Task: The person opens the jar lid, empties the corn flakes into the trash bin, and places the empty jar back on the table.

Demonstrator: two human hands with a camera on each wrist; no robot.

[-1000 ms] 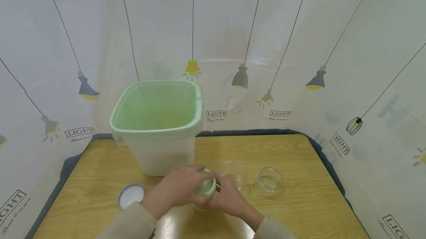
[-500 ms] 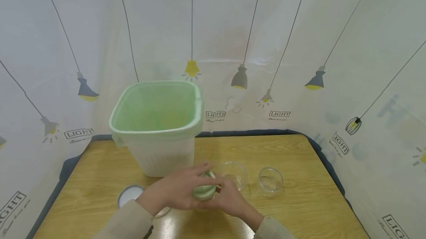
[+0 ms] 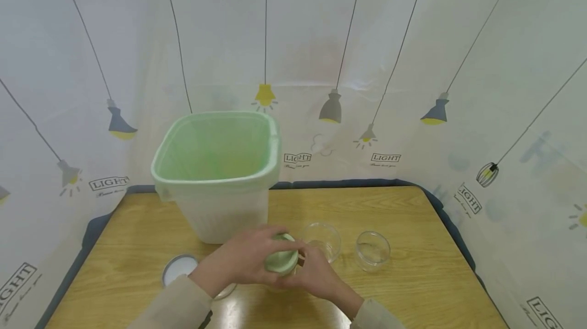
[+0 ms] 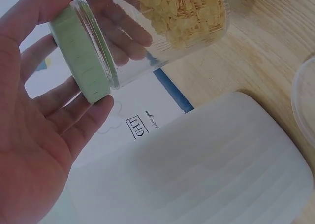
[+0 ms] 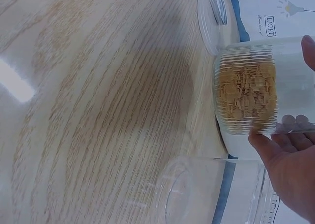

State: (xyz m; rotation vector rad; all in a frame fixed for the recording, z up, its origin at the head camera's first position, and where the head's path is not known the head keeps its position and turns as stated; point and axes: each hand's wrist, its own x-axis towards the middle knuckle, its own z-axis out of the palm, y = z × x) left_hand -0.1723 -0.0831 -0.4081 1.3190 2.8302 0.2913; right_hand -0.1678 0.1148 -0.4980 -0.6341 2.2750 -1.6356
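A clear ribbed jar (image 5: 246, 93) with yellow flakes (image 4: 184, 12) in its lower part stands between my hands. My left hand (image 3: 245, 257) grips the jar's pale green lid (image 4: 81, 51) from above, thumb on one side and fingers on the other. The lid sits on the jar's mouth. My right hand (image 3: 316, 275) holds the jar's body, with the thumb and fingers on opposite sides in the right wrist view. In the head view the hands hide most of the jar below its lid (image 3: 281, 260). Whether the base touches the table, I cannot tell.
A large bin with a green rim (image 3: 270, 168) stands behind the hands at left. Two clear containers, one nearer (image 3: 337, 247) and one farther right (image 3: 373, 263), stand on the wooden table (image 3: 426, 278). A white round lid (image 3: 181, 266) lies left; a clear disc (image 3: 225, 293) shows near the left wrist.
The left hand's fingers have shifted slightly around the green lid, whose visible face has changed its tilt. The right hand stays in nearly the same place.
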